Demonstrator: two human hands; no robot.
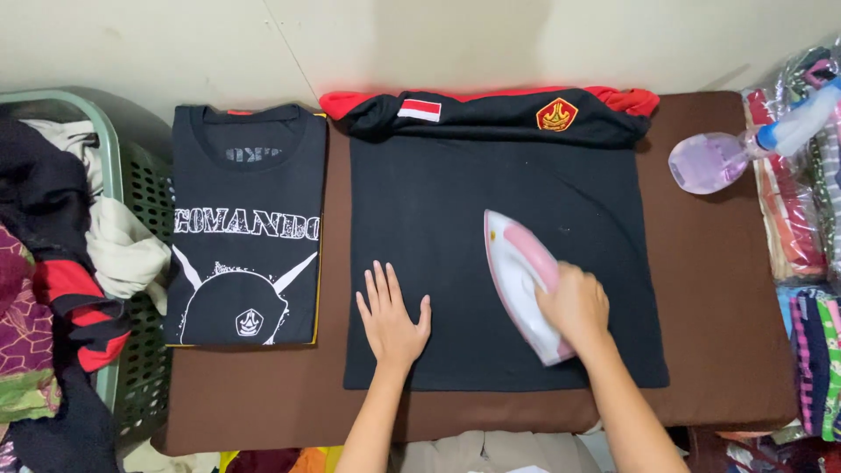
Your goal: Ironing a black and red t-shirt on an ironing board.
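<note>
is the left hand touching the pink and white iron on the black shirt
Apart. The head view shows the left hand pressed flat on the black shirt, with a strip of bare black fabric between its thumb and the pink and white iron.

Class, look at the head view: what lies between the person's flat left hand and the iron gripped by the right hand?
Only bare black shirt separates left hand from iron; head view.

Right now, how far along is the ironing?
Done: one black printed T-shirt lies folded flat at the left of the brown pad. In hand: the right hand grips the pink-and-white iron on a black shirt with red trim, the left hand pressing it flat. Left: a green basket heaped with clothes. A spray bottle lies at the right.
</note>
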